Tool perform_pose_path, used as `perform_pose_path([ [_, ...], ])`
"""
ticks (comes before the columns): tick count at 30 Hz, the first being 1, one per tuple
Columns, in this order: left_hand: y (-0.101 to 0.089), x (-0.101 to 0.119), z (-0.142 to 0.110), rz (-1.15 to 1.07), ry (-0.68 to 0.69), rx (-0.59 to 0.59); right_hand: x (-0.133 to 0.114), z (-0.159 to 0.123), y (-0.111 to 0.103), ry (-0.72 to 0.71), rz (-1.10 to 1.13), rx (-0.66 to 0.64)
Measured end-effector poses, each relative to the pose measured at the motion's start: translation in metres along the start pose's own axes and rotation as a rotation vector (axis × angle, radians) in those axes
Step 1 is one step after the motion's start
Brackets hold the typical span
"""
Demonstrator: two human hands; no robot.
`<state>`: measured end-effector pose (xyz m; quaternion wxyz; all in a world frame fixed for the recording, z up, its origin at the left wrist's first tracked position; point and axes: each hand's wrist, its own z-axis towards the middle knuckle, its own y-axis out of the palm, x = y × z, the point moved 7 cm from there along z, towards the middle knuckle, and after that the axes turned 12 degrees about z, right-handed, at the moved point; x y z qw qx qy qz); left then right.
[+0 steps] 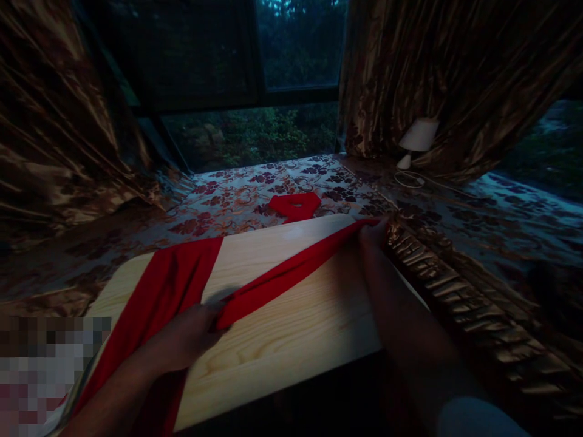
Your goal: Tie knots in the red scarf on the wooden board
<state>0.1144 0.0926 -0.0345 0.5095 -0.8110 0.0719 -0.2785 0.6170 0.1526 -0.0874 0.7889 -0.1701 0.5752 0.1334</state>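
A long red cloth [291, 270] lies across a pale wooden board [296, 328]. My left hand [191, 337] pinches the cloth near the board's middle, where the fabric bends back toward me. My right hand [373, 233] is closed on the cloth's far end at the board's back right corner, and the strip is pulled taut between both hands. A wider part of the same red cloth [159, 303] runs down the board's left side toward me.
A second small red cloth piece [295, 206] lies beyond the board on a floral patterned cover [237, 200]. Shiny brown curtains [455, 73] hang left and right, a dark window behind. A small white lamp [416, 139] stands at the back right.
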Motion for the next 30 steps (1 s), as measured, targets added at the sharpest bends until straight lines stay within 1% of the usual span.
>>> perform_pose_path([
  [2,-0.006,-0.012,-0.001,0.011,-0.106,0.053,-0.006,-0.005,-0.001,0.030,-0.140,-0.063],
  [3,-0.010,-0.017,0.000,0.001,-0.147,0.100,-0.013,-0.010,0.000,0.012,-0.211,-0.107],
  [5,-0.018,-0.026,0.002,-0.036,-0.187,0.204,-0.033,-0.025,0.008,-0.090,-0.292,-0.204],
  [6,-0.020,-0.029,0.003,-0.058,-0.191,0.248,-0.044,-0.037,0.015,-0.150,-0.290,-0.270],
  [7,-0.022,-0.030,0.005,-0.077,-0.188,0.283,-0.055,-0.052,0.025,-0.211,-0.257,-0.368],
  [8,-0.023,-0.031,0.006,-0.090,-0.180,0.307,-0.065,-0.071,0.038,-0.265,-0.192,-0.524],
  [10,-0.023,-0.029,0.008,-0.103,-0.158,0.336,-0.085,-0.123,0.064,-0.368,-0.047,-0.935],
  [11,-0.024,-0.028,0.008,-0.113,-0.146,0.346,-0.095,-0.150,0.072,-0.435,-0.001,-1.095],
  [13,-0.023,-0.024,0.008,-0.136,-0.128,0.345,-0.109,-0.193,0.079,-0.573,0.005,-1.310],
  [14,-0.023,-0.023,0.006,-0.149,-0.128,0.336,-0.112,-0.209,0.082,-0.628,-0.040,-1.380],
  [15,-0.022,-0.022,0.005,-0.161,-0.134,0.322,-0.113,-0.220,0.084,-0.669,-0.104,-1.417],
  [16,-0.021,-0.022,0.003,-0.172,-0.143,0.301,-0.113,-0.224,0.086,-0.689,-0.175,-1.418],
  [17,-0.019,-0.021,0.000,-0.180,-0.148,0.268,-0.112,-0.223,0.088,-0.684,-0.236,-1.380],
  [19,-0.012,-0.018,-0.005,-0.184,-0.133,0.168,-0.109,-0.206,0.091,-0.604,-0.271,-1.214],
  [22,-0.001,-0.014,-0.014,-0.127,-0.092,-0.008,-0.098,-0.170,0.088,-0.386,-0.125,-0.932],
  [23,0.001,-0.014,-0.017,-0.085,-0.087,-0.043,-0.093,-0.160,0.086,-0.327,-0.060,-0.863],
  [25,0.004,-0.017,-0.023,0.038,-0.105,-0.074,-0.081,-0.142,0.085,-0.251,0.060,-0.751],
  [27,0.009,-0.018,-0.029,0.171,-0.120,-0.086,-0.072,-0.127,0.086,-0.215,0.178,-0.667],
  [28,0.011,-0.017,-0.032,0.223,-0.118,-0.088,-0.069,-0.120,0.088,-0.213,0.228,-0.650],
  [30,0.018,-0.012,-0.036,0.288,-0.106,-0.081,-0.067,-0.108,0.096,-0.229,0.282,-0.670],
])
